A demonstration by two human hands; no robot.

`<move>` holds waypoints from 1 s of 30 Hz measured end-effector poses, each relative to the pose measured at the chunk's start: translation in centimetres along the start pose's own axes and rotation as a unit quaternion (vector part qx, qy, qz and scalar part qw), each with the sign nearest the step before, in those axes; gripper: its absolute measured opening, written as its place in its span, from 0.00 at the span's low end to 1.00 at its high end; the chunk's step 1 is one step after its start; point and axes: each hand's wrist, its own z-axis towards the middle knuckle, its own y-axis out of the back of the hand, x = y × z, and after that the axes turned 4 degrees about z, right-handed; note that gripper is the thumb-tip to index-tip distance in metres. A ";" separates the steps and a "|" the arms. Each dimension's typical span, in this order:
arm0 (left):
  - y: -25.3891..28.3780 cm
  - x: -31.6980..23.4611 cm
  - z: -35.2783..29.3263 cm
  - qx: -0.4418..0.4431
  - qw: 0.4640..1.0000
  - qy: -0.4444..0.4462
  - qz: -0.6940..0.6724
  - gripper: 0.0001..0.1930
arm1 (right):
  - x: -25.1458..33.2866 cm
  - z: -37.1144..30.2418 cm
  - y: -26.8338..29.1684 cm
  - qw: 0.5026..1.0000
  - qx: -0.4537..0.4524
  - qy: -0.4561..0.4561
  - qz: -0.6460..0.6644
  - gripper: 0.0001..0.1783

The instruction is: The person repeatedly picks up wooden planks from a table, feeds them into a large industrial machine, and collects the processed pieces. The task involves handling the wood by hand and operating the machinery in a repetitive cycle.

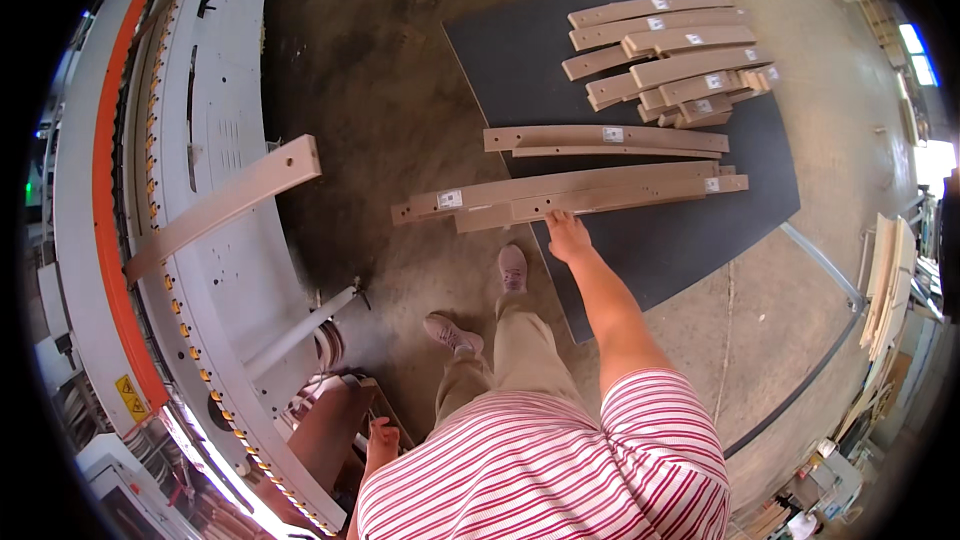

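My right hand [568, 236] reaches forward to the near edge of a long wooden strip [625, 198]. Its fingers are bent over that edge, close to some drilled holes. Behind it lies a similar strip [560, 186] with a white label; both stick out past the left edge of a dark tabletop [690, 255]. Down beside my body is my left hand [380, 436], fingers loosely bent and slightly apart, with nothing visible in them. It is nearest to a brown panel [335, 430], partly hidden low on the left.
Another pair of strips [610, 137] lies farther back, and several labelled strips [690, 65] are piled at the far right. A long machine [225, 110] with an orange band runs along the left, one wooden strip [235, 202] jutting out of it. Boards [885, 275] lean at right.
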 end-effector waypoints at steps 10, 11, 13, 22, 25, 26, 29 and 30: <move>-1.2 -13.3 -0.6 0.013 0.981 0.034 -0.188 0.16 | -4.0 4.2 -0.9 0.986 -0.099 0.072 -0.114 0.25; -1.2 -14.3 -0.3 0.024 0.977 0.048 -0.207 0.16 | -4.2 4.3 -0.9 0.985 -0.104 0.073 -0.119 0.23; -1.3 -15.5 0.3 0.030 0.984 0.040 -0.171 0.16 | -4.5 4.6 -1.1 0.982 -0.121 0.067 -0.125 0.19; -0.7 -15.0 1.3 0.017 0.983 0.044 -0.177 0.15 | -5.6 6.1 -1.6 0.989 -0.050 0.037 -0.136 0.12; -0.6 -15.1 1.7 0.004 0.980 0.060 -0.189 0.16 | -5.6 5.7 -0.2 0.979 -0.052 0.116 -0.158 0.17; -0.6 -15.4 1.8 -0.001 0.979 0.093 -0.179 0.17 | -5.3 5.6 0.6 0.984 -0.016 0.125 -0.128 0.20; -0.5 -17.5 2.3 0.010 0.953 0.073 -0.293 0.17 | -3.1 2.5 3.6 0.977 0.100 0.182 -0.053 0.28; -0.4 -18.8 2.6 0.013 0.947 0.034 -0.318 0.17 | -1.5 2.0 5.1 0.970 0.106 0.216 -0.040 0.30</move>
